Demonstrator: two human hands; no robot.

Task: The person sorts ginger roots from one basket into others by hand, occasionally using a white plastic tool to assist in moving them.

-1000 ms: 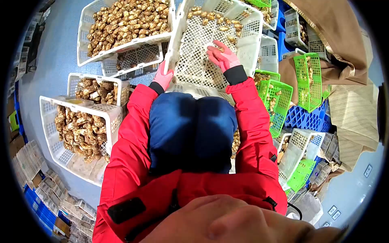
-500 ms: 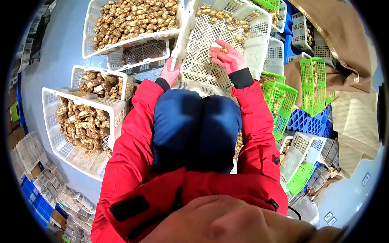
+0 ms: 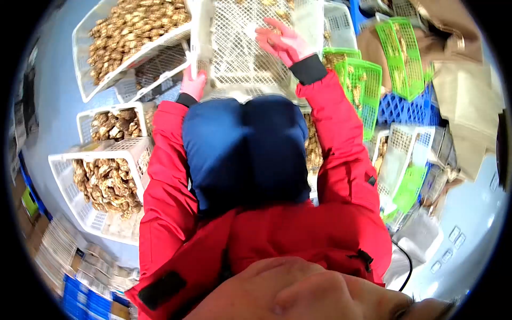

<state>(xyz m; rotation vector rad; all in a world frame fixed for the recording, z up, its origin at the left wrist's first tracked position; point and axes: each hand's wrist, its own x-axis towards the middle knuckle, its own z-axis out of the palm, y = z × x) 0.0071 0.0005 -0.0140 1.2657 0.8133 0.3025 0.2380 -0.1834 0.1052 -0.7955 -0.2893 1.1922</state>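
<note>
In front of my knees is a white plastic crate with a mesh floor. A few small brown and cream lumps, perhaps mushrooms, lie at its far end. At the crate's near left edge is my left hand, pink-gloved, its fingers closed on the rim. Over the right half of the crate my right hand, also pink, has its fingers spread. Something small and yellowish shows among those fingers, but blur hides whether it rests on the hand.
A white crate heaped with lumps stands at the upper left, above another mesh crate. Crates of larger brown pieces sit lower left. Green baskets, a blue pallet and brown cloth are on the right.
The whole view has shifted, so the crates sit higher and further left. My right hand's fingers look more spread, and the small lump seen in it is less distinct. My left hand stays at the rim.
</note>
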